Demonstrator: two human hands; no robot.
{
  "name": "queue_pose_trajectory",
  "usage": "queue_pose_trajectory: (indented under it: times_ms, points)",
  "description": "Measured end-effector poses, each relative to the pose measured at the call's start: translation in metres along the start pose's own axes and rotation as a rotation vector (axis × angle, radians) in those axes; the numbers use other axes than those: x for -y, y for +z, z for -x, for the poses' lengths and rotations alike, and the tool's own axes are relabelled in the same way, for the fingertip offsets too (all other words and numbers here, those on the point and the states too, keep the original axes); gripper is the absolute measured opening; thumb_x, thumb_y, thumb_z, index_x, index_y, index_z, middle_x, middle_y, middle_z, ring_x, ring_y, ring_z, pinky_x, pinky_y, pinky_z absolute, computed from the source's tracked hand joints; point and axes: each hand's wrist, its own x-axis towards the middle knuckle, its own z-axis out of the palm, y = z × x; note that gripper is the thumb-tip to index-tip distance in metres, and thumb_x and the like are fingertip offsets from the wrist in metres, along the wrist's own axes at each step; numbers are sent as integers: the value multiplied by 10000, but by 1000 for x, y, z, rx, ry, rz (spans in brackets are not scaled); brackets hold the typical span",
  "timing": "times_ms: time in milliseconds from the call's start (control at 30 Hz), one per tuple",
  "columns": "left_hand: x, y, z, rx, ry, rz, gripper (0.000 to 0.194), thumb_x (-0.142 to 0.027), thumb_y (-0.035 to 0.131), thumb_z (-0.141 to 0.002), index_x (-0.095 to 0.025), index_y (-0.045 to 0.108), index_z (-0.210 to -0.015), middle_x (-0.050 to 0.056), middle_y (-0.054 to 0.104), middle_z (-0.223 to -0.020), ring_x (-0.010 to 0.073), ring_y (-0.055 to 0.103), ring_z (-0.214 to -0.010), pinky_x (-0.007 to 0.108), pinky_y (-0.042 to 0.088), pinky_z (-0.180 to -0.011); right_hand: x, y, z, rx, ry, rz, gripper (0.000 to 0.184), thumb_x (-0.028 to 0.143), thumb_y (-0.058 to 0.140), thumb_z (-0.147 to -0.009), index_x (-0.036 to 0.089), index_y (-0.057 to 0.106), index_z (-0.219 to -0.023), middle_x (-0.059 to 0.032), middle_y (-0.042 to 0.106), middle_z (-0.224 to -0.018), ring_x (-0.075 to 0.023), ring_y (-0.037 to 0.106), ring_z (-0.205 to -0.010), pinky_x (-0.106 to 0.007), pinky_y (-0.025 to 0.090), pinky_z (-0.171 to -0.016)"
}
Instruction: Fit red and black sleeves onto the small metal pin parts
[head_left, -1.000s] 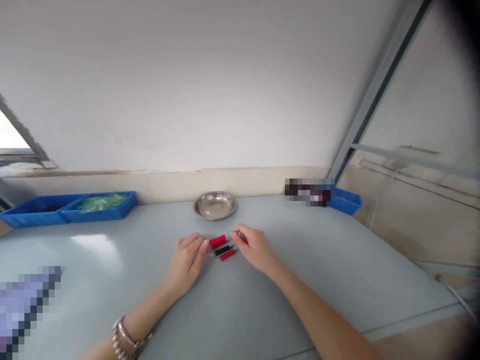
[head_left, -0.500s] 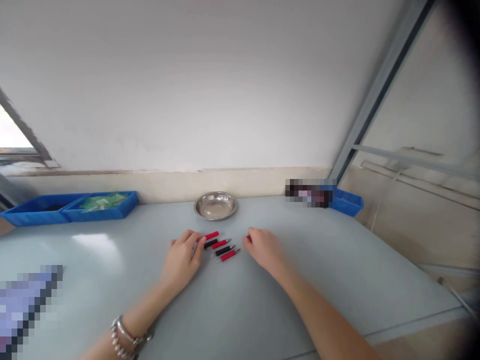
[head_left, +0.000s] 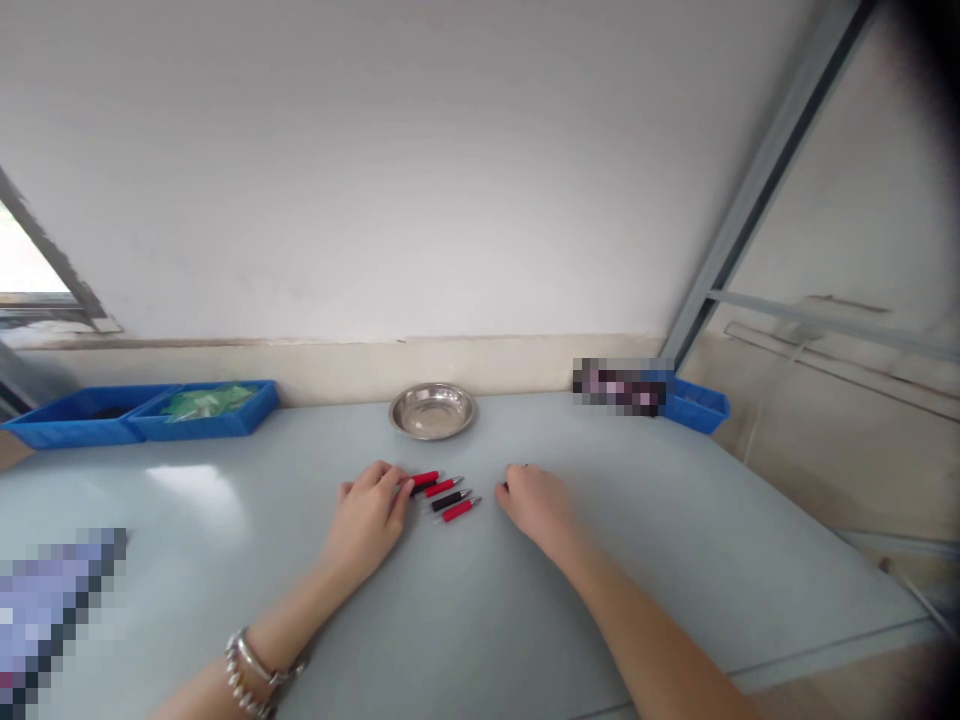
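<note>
My left hand [head_left: 369, 510] has its fingertips closed on the rear of a red pen [head_left: 426, 479], whose front points right. Partly under that one lies a black pen [head_left: 421, 490], mostly covered. Beside them, slanting in a row on the table, are another red pen [head_left: 441, 487], a black pen [head_left: 450, 501] and a lower red pen [head_left: 458, 511], with metal tips toward the right. My right hand [head_left: 538, 505] is curled closed on the table to the right of the row. A small dark bit shows at its fingers; what it is cannot be made out.
A round steel dish [head_left: 433, 437] stands behind the pens near the wall. At the back left are two blue trays [head_left: 187, 428], one holding green-and-clear plastic packets. Another blue bin [head_left: 697, 405] and a blurred-out object [head_left: 619, 388] sit back right. A blurred-out item [head_left: 52, 600] lies front left.
The top red pen has shifted slightly down and right over the black one, and its tip now shows. My right hand has moved slightly right, away from the row.
</note>
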Motion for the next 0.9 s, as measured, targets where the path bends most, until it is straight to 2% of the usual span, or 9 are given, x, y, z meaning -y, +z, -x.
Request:
queue_pose_trajectory:
  times_ms: [267, 500, 900]
  points:
    - [-1, -1, 1, 19, 0, 8, 289, -340, 284, -871, -202, 537, -880, 53, 544, -912, 221, 539, -870, 377, 364, -721, 2, -2, 0, -45, -26, -13, 164, 294, 459, -805, 172, 548, -871, -102, 608, -848, -222, 586, -763, -275, 351, -563]
    - [1, 3, 2, 41, -12, 3, 238, -314, 320, -854, -206, 523, -919, 49, 536, -943, 211, 545, -869, 368, 361, -739, 7, -2, 2, -83, -100, -59, 116, 268, 439, -816, 188, 523, -824, -48, 582, -839, -175, 564, -720, -248, 311, -531]
    - [0, 3, 0, 54, 3, 18, 192, -291, 363, -831, -211, 513, -920, 42, 517, -947, 202, 550, -828, 363, 346, -736, 5, 3, -1, -90, -184, -178, 99, 268, 472, -798, 189, 527, -775, -37, 570, -804, -148, 525, -706, -239, 297, -553]
